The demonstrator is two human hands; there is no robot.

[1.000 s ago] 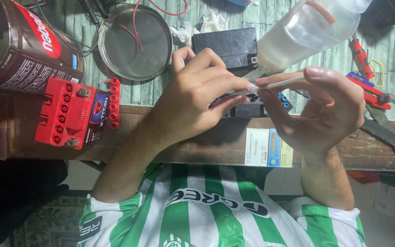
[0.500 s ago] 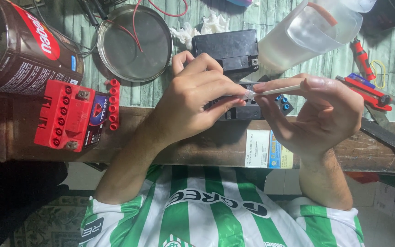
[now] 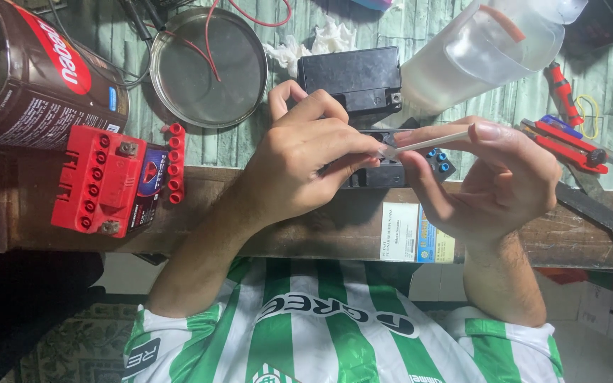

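A: Hands centre frame, both over the near edge of the surface [image 3: 306, 234]. The left hand [image 3: 299, 167] is curled, fingertips pinched on the end of a thin white strip [image 3: 427, 142].

B: And the right hand [image 3: 494, 181] has the other end, thumb and forefinger closed on it. The strip runs nearly level between the two hands, just above a small black block with blue dots [image 3: 420, 164] that sits at the edge of the surface.

A: Right behind that, a black box-shaped battery [image 3: 349, 78] lies flat, touching the knuckles of the left hand as far as I can tell.

B: Off to the left, a red battery [image 3: 97, 181] with a row of red caps [image 3: 174, 163] just beside it. Above that, a big dark can with a red label [image 3: 33, 67] on its side.

A: A round metal dish [image 3: 208, 67] next to the can, with a red wire [image 3: 211, 46] trailing across it. Crumpled white tissue [image 3: 310, 42] between the dish and the black battery.

B: On the right, a clear plastic jug [image 3: 477, 53] tilts across the surface, liquid inside. Beyond it, red-handled tools [image 3: 569, 145] lie near the right hand, apart from it.

A: A green-and-white striped shirt [image 3: 321, 333] fills the bottom of the view.
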